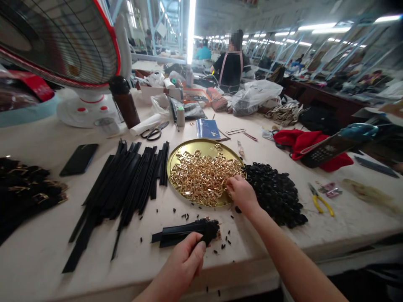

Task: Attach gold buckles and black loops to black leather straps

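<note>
My left hand (188, 256) is closed, thumb on top, around the end of a black strap (208, 233) near the table's front edge. Just behind it lies a small stack of black straps (176, 233) with bits of gold metal at the right end. My right hand (242, 191) reaches to the right rim of a round gold tray (176, 152) heaped with small gold buckles (198, 174). Its fingers are pinched together among the buckles, and what they hold is hidden. A pile of black loops (275, 193) lies right beside that hand.
Long black strips (126, 180) lie left of the tray, beside a phone (79, 159). Yellow-handled pliers (321, 200) are at right. Scissors (155, 131), a thread cone (180, 116) and a blue booklet (208, 128) lie behind. A fan (91, 102) stands back left.
</note>
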`<action>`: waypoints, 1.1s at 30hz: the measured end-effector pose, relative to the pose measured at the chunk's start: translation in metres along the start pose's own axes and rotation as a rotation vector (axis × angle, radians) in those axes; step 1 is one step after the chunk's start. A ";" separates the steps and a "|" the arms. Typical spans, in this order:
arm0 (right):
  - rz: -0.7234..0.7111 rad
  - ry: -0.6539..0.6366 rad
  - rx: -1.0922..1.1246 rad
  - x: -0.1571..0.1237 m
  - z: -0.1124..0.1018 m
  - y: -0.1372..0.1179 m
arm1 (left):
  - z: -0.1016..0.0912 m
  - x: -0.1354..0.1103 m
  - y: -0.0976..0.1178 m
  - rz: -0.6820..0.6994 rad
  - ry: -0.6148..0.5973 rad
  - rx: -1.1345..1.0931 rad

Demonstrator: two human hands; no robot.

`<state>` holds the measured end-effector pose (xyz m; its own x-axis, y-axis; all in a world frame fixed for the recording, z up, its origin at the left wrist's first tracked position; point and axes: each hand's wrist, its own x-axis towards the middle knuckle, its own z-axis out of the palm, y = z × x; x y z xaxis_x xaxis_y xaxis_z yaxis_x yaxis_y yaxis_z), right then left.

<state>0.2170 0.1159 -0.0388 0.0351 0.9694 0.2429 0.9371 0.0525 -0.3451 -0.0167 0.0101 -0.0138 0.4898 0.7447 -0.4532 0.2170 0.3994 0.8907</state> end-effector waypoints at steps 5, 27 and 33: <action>0.063 -0.017 0.429 -0.044 -0.035 -0.027 | 0.000 0.004 0.012 -0.005 0.008 -0.132; -0.017 -0.302 0.603 -0.173 -0.035 -0.093 | 0.023 -0.025 -0.019 -0.126 -0.105 -0.334; -0.008 -0.271 0.586 -0.173 -0.030 -0.088 | 0.024 -0.024 -0.024 -0.141 -0.109 -0.446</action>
<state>0.1391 -0.0634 -0.0234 -0.1318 0.9906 0.0366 0.5893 0.1080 -0.8007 -0.0136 -0.0295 -0.0233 0.5727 0.6159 -0.5409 -0.0843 0.7006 0.7085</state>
